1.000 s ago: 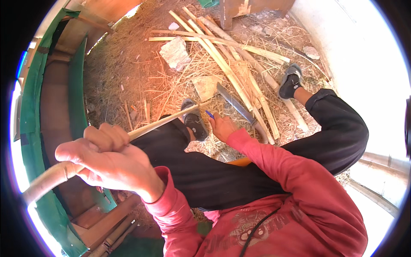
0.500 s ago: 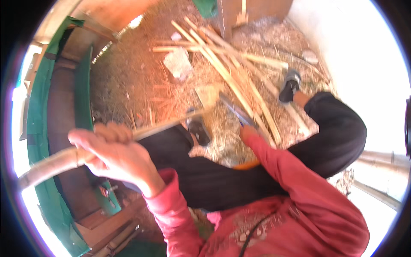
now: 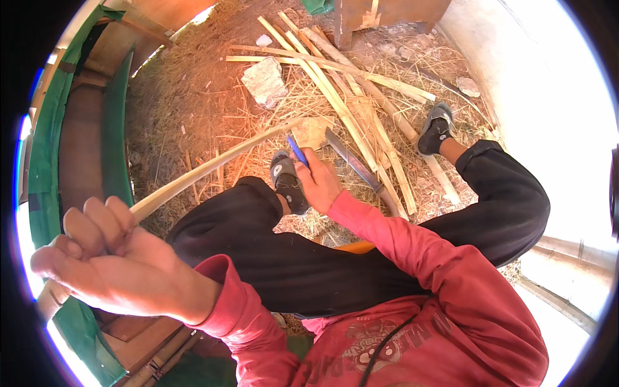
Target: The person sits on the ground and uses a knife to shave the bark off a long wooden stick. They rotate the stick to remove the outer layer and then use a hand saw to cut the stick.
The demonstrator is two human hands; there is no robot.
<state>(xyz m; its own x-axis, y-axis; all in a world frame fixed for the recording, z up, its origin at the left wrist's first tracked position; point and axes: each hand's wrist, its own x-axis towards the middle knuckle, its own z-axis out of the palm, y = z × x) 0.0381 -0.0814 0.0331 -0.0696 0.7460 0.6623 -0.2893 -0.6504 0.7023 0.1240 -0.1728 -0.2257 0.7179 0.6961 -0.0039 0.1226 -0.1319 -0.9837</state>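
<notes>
A long, pale bamboo strip (image 3: pixel 213 166) slants up from the lower left. My left hand (image 3: pixel 122 258) is closed around its near part, palm partly turned up. The far end reaches a flat yellowish wood block (image 3: pixel 312 133) on the ground. Beside that end, my right hand (image 3: pixel 318 182) grips a slim blue stick-like tool (image 3: pixel 297 150); its exact kind is unclear. Just right of this hand lies a machete (image 3: pixel 353 160) with a dark blade, resting on the straw and apart from my fingers.
Several split bamboo strips (image 3: pixel 338 103) lie crossed in a pile ahead. A pale stone block (image 3: pixel 265 82) sits left of them. My sandalled feet flank the wood block and machete. A green-edged wooden structure (image 3: pixel 84 148) stands left, a pale wall (image 3: pixel 509 84) right.
My right hand has left the machete's place and moved left to the strip's far end, with the blue tool now plain in it. My left hand has shifted down and left.
</notes>
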